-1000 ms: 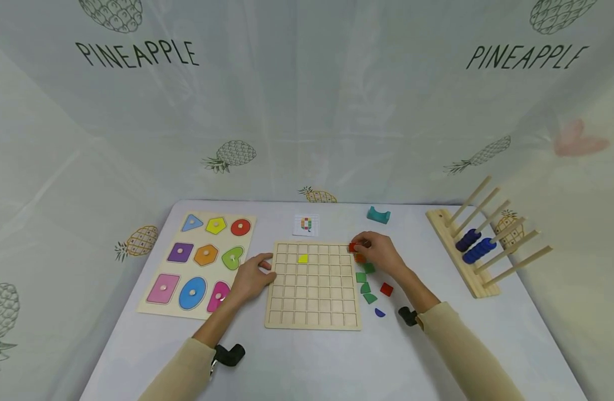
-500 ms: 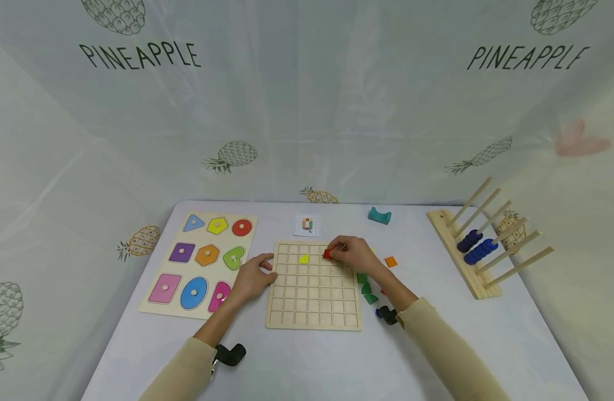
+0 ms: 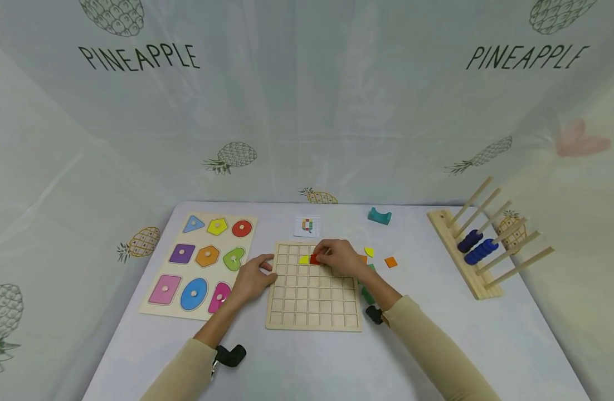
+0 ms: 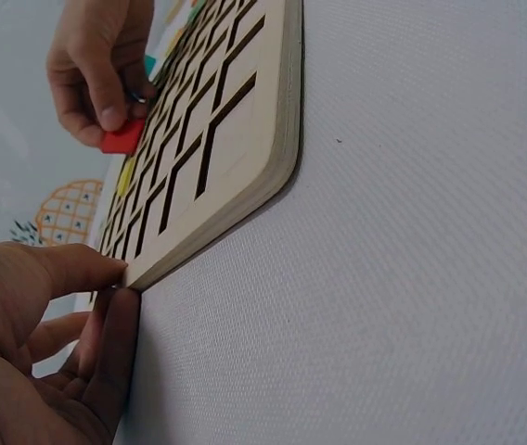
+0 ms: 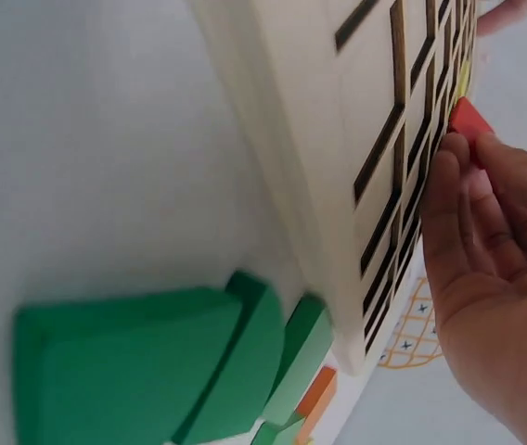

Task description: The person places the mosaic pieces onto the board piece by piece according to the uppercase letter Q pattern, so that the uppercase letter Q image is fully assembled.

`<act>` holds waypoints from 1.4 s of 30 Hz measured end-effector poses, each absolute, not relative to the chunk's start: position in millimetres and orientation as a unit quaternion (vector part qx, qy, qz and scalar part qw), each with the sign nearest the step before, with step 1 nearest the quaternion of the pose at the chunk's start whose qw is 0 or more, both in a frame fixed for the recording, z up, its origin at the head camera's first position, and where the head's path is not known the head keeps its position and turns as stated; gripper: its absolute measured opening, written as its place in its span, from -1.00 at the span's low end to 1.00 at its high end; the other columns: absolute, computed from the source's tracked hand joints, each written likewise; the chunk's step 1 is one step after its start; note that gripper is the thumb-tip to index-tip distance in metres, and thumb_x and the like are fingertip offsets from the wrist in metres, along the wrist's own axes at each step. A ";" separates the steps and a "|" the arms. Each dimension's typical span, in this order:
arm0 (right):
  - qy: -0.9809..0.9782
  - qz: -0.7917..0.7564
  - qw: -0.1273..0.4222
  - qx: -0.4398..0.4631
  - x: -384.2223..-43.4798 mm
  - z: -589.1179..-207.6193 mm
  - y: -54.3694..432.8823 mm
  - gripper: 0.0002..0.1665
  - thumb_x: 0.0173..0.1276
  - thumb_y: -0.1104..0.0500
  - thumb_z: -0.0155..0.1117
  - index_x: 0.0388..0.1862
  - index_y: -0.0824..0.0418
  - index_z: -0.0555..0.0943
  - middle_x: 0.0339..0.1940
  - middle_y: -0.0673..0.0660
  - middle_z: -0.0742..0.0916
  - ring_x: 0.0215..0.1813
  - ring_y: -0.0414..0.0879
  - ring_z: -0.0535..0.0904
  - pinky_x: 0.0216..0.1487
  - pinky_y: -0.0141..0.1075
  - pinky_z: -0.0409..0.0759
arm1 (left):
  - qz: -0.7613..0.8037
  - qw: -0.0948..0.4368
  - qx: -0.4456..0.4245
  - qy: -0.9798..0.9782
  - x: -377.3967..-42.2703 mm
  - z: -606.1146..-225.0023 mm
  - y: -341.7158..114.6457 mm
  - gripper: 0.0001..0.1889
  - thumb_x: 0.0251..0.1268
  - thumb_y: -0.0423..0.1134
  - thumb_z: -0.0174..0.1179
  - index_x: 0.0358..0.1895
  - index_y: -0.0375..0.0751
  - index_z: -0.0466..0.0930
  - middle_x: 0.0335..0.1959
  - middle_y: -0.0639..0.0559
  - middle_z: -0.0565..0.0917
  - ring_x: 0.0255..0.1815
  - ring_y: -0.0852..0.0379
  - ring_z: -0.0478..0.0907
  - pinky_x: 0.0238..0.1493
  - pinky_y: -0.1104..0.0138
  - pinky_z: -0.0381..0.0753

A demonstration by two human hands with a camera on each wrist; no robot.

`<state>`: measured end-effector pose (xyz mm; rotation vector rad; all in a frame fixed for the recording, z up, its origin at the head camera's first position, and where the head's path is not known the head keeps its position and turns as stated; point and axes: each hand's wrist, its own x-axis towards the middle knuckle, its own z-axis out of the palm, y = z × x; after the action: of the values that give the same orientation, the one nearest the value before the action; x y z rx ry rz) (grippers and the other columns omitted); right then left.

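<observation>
Between right thumb and fingertips, a red square tile is pinched over an upper row of the wooden grid board. The right hand reaches across the board from its right side. Just left of the red piece, a yellow tile lies in a grid cell. In the right wrist view, the red tile tilts with one edge close to the grid. At the board's left edge, the left hand rests with its thumb and fingers touching the wood.
Green pieces lie right of the board, partly hidden by the right arm. A yellow piece and an orange tile are nearby. Around stand a patterned card, teal block, shape puzzle and peg rack.
The right hand has carried the red tile left from the board's upper right edge to beside the yellow tile. The left hand stays at the board's left edge.
</observation>
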<state>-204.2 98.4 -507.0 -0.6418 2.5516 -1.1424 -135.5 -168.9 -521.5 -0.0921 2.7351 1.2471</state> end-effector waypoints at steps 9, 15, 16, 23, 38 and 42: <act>0.902 -0.357 0.120 -0.210 -203.6 -506.2 90.3 -0.94 0.40 0.20 0.34 -0.20 0.07 0.72 -0.34 -0.08 0.71 -0.24 -0.17 0.61 -0.16 -0.26 0.58 | 0.416 0.064 -0.031 0.907 -135.3 -520.7 -168.9 -0.42 0.15 -0.30 0.40 0.30 -0.22 0.55 -0.24 -0.01 0.65 -0.51 0.18 0.48 -0.40 0.32 0.43; 0.911 -0.336 0.112 -0.212 -204.9 -508.0 89.2 -0.92 0.38 0.21 0.36 -0.21 0.09 0.76 -0.27 -0.06 0.71 -0.18 -0.14 0.62 -0.08 -0.23 0.60 | 0.415 0.065 -0.031 0.907 -135.5 -521.5 -168.8 -0.42 0.15 -0.30 0.40 0.30 -0.22 0.55 -0.24 -0.01 0.65 -0.52 0.18 0.48 -0.41 0.32 0.44; 0.911 -0.335 0.110 -0.214 -205.0 -508.2 89.2 -0.91 0.37 0.21 0.36 -0.20 0.10 0.77 -0.26 -0.05 0.71 -0.18 -0.14 0.62 -0.07 -0.22 0.60 | 0.414 0.065 -0.030 0.907 -135.5 -521.6 -168.7 -0.42 0.15 -0.29 0.40 0.30 -0.22 0.54 -0.24 -0.01 0.65 -0.51 0.18 0.48 -0.41 0.32 0.44; 0.915 -0.320 0.108 -0.219 -205.4 -509.2 88.0 -0.87 0.38 0.20 0.36 -0.15 0.11 0.78 -0.24 -0.05 0.69 -0.19 -0.16 0.61 -0.11 -0.26 0.60 | 0.415 0.061 -0.029 0.907 -135.6 -523.6 -169.5 -0.42 0.15 -0.29 0.41 0.29 -0.22 0.55 -0.25 -0.01 0.66 -0.50 0.18 0.50 -0.40 0.33 0.45; 0.924 -0.291 0.097 -0.227 -203.5 -509.9 85.3 -0.83 0.37 0.20 0.37 -0.11 0.12 0.80 -0.18 0.00 0.69 -0.20 -0.17 0.59 -0.14 -0.26 0.59 | 0.417 0.059 -0.025 0.907 -135.7 -524.5 -169.5 -0.42 0.15 -0.30 0.41 0.29 -0.23 0.55 -0.26 -0.02 0.66 -0.51 0.19 0.48 -0.43 0.33 0.44; 0.925 -0.289 0.094 -0.228 -203.9 -510.0 84.8 -0.84 0.37 0.21 0.37 -0.10 0.12 0.79 -0.21 0.00 0.68 -0.21 -0.16 0.59 -0.13 -0.26 0.59 | 0.418 0.061 -0.025 0.906 -135.8 -523.7 -169.3 -0.42 0.15 -0.30 0.40 0.30 -0.24 0.55 -0.25 -0.02 0.66 -0.50 0.18 0.49 -0.42 0.32 0.44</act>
<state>-203.9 84.8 -510.0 -0.6770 2.7444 -0.8567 -135.8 -169.3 -523.7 -0.0753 2.7413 1.2632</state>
